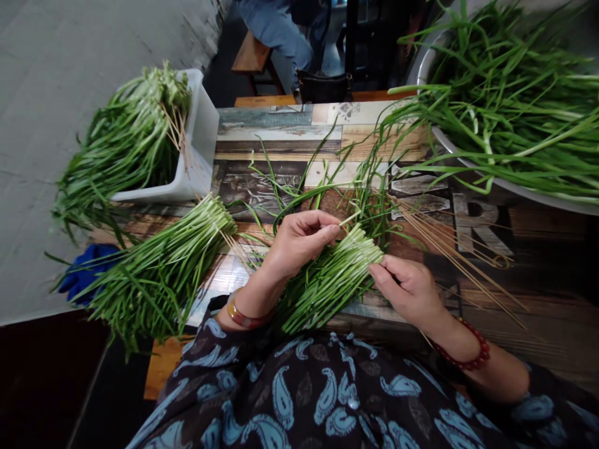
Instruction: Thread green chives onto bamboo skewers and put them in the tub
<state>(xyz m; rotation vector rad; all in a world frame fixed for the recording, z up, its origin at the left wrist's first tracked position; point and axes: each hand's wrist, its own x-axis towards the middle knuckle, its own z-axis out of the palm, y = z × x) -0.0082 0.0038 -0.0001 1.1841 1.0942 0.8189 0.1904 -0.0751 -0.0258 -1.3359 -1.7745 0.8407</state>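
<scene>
My left hand (306, 240) is closed, pinching a single garlic chive stalk (350, 218) between thumb and forefinger, just above a row of chives. That row of garlic chives (332, 277) lies in front of me, pale cut ends lined up toward the upper right. My right hand (405, 290) is closed, thumb and finger gripping the right corner of the row at its pale ends. A thin stick (426, 340) shows below my right wrist; whether it runs through the row is hidden. Loose chives (322, 187) are scattered beyond my hands.
A white bin (201, 131) of chive bundles stands left, with another chive bundle (163, 274) before it and a blue glove (87, 271) beside that. Bamboo skewers (461, 262) lie at right, below a large metal basin (425, 65) of chives. A seated person's leg (281, 37) is beyond the table.
</scene>
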